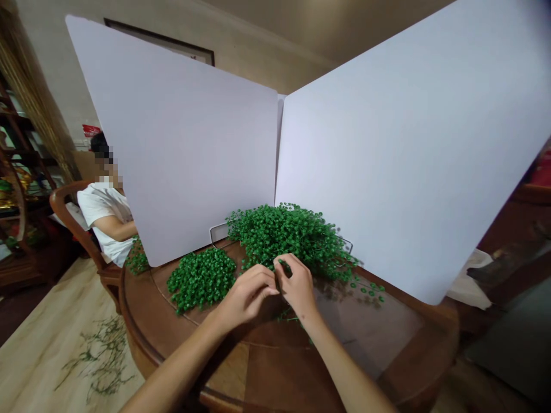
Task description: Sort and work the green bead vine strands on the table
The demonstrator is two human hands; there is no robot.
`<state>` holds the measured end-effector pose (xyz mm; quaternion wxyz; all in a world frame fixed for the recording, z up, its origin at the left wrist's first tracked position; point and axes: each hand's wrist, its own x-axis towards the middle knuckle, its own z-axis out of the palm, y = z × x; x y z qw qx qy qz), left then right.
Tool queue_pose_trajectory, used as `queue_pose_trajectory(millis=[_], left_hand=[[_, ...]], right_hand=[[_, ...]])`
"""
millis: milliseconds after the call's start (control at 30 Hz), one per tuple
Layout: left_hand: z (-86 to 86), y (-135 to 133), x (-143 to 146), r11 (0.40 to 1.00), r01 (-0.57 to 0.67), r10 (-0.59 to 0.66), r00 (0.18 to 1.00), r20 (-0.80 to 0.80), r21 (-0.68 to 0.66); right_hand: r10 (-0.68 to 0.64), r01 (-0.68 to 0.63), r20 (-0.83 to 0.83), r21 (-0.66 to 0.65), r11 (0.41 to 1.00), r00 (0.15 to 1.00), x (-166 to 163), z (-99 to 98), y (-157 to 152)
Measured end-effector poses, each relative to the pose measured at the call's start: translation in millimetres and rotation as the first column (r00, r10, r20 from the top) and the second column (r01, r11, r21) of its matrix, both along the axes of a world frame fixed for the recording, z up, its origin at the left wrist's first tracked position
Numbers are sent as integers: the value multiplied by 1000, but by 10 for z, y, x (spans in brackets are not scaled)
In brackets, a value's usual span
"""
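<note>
My left hand [249, 295] and my right hand [296, 284] meet low over the round table, fingertips almost touching. The right one is closed on a small green artificial plant sprig [282, 264], which shows between its thumb and forefinger. On my left hand the fingers are pinched together, and whatever they grip is hidden. Just beyond my hands lies a big heap of green artificial sprigs [286, 232] with small round heads. A smaller, denser pile of green heads [201, 278] sits to the left. A few stems poke out below my right hand.
Two tall white boards [181, 143] form a corner behind the heap, on metal wire stands [213, 235]. Loose sprigs [370, 289] trail right on the brown wooden table [353, 367]. Stripped stems [101, 361] litter the floor. A person in a white shirt [105, 218] sits left, behind the board.
</note>
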<state>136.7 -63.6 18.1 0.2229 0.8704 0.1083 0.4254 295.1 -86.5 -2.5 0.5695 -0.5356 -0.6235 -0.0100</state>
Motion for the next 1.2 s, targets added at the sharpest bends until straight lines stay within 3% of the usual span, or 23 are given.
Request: queue_pose_trajectory(millis=[100, 233, 367, 433, 500, 567, 633, 700, 933, 1200], left_hand=[[17, 105, -24, 969, -248, 243, 960, 137, 20], [-63, 434, -218, 811, -585, 579, 803, 139, 1], [-158, 554, -331, 671, -741, 740, 669, 72, -21], [-139, 486, -299, 685, -728, 726, 680, 102, -27], [-87, 371, -223, 777, -627, 627, 768, 130, -43], [-37, 254, -132, 892, -445, 451, 885, 112, -75], [-22, 179, -52, 948, -299, 308, 948, 76, -105], [-43, 160, -1, 963, -239, 247, 968, 53, -124], [-111, 252, -24, 947, -250, 266, 962, 59, -204], [-79, 210, -42, 976, -174, 184, 981, 65, -134]], right_hand=[[38, -37, -111, 11, 999, 993, 62, 24, -1], [92, -104, -212, -44, 994, 973, 14, 40, -28], [137, -164, -263, -86, 983, 955, -8, 9, -16], [161, -189, -280, -74, 979, 946, -3, -8, -1], [184, -208, -279, -59, 976, 942, -2, -14, 7], [199, -220, -258, -55, 974, 945, -10, -7, 2], [203, -220, -224, -57, 974, 953, -20, 8, -13], [197, -212, -188, -61, 975, 962, -28, 22, -31], [174, -180, -91, -64, 982, 981, -40, 16, -58], [-1, -15, 153, 109, 994, 988, -143, -65, -69]])
